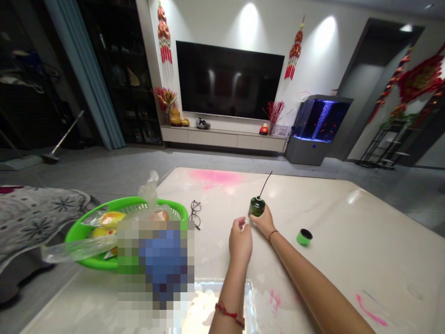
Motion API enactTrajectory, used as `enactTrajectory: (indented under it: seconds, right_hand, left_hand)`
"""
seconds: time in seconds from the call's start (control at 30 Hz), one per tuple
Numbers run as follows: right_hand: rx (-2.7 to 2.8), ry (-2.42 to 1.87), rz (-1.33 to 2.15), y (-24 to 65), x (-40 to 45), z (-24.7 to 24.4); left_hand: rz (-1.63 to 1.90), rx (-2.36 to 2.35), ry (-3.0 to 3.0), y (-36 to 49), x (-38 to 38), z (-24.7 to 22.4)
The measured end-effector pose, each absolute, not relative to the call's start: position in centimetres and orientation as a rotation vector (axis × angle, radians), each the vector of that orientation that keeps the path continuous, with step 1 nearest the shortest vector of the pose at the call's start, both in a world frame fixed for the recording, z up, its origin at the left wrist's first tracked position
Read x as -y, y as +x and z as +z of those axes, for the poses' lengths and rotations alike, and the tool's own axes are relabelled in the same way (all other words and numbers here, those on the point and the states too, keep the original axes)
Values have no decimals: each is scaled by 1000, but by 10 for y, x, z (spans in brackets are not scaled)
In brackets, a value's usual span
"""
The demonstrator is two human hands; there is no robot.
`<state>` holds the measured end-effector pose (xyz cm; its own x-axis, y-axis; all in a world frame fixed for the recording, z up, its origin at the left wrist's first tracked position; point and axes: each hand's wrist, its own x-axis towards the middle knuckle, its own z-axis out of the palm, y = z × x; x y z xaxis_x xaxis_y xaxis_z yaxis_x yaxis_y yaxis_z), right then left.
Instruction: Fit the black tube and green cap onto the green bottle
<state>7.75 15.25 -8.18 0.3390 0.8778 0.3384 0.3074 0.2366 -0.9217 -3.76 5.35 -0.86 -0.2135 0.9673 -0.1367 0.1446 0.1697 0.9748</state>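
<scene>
My right hand [264, 221] is closed around the lower part of a small dark green glass bottle [256, 207], which stands upright at the table's middle. One thin black stick [266, 184] leans out of the bottle's pale-rimmed mouth, tilted to the right. Just left of the bottle is my left hand [240, 239], its fingers loosely curled and the thumb apart, with nothing visible in it. A green cap [304, 237] with a dark inside lies to the right of my right forearm.
A green basket [99, 265] with plastic-wrapped items sits at the table's left, partly pixelated. Glasses [195, 215] lie beside it. A shiny clear-edged tray [251, 297] is under my left forearm. Pink stains [217, 176] mark the pale table [340, 208].
</scene>
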Motion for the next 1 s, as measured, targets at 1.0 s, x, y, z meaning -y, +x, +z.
enactTrajectory:
  seconds: [1.0]
  right_hand:
    - [1138,-1717,259,65,-205,-85]
  left_hand:
    - [1217,-1520,1367,-41,-24,19]
